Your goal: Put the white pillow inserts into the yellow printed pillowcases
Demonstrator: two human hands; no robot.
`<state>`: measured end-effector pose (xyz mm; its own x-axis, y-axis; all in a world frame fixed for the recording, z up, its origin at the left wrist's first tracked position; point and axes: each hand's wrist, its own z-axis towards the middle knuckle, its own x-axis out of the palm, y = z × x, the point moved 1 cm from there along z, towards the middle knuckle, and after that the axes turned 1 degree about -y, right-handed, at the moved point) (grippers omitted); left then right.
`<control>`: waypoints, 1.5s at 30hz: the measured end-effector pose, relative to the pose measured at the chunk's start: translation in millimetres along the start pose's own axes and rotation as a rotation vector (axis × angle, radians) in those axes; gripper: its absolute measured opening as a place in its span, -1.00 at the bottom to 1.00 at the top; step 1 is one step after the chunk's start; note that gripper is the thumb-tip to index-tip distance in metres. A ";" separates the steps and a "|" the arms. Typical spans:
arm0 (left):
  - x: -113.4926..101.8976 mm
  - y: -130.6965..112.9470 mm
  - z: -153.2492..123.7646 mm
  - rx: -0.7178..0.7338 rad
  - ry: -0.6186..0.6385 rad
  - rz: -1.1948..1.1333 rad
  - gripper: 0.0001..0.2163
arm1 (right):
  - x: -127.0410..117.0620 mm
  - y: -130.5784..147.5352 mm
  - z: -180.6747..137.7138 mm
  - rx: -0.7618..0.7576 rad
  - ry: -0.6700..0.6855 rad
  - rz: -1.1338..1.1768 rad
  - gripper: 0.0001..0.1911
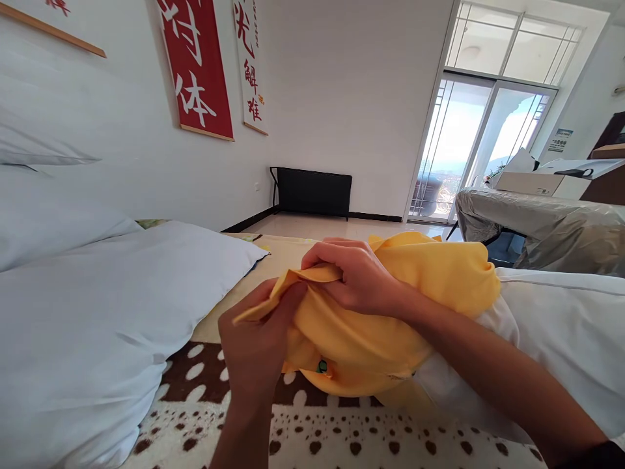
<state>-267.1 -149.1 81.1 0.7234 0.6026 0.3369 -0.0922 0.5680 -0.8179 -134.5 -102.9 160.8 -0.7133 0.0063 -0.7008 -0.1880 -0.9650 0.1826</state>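
A yellow pillowcase (371, 339) lies bunched in front of me, partly covering the end of a white pillow (561, 319) at the right. My left hand (256, 342) is closed on the fabric edge at the pillowcase's left side, thumb pressed against the cloth. Just to the right of it, my right hand (351, 273) pinches the same raised edge, fingers curled over the top. A fold of cloth is stretched between the two hands. Low on the pillowcase shows a small dark green tag. How far the pillow reaches inside the cloth is hidden.
White pillows (92, 312) are piled at the left. Beneath everything spreads a brown and cream dotted blanket (303, 436). A black panel (315, 192) stands by the far wall. At the right, a plastic-covered table (547, 218) holds boxes (530, 182), near glass doors (454, 143).
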 end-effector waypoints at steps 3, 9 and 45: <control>3.9 0.4 0.8 0.000 0.089 -0.001 -0.82 | 0.6 1.2 0.5 0.028 -0.001 0.044 -0.89; 4.8 -7.0 2.1 0.027 -0.010 -0.105 -0.76 | -0.9 -2.4 0.6 0.057 -0.046 0.088 -0.88; -7.7 -4.7 6.7 -0.233 0.227 -0.288 -0.73 | -38.2 -0.6 -3.9 -0.069 0.194 -0.182 -0.75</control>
<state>-276.8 -152.7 85.5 0.8315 0.2843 0.4773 0.2738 0.5378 -0.7974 -104.5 -103.6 184.8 -0.5283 0.1376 -0.8379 -0.2502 -0.9682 -0.0013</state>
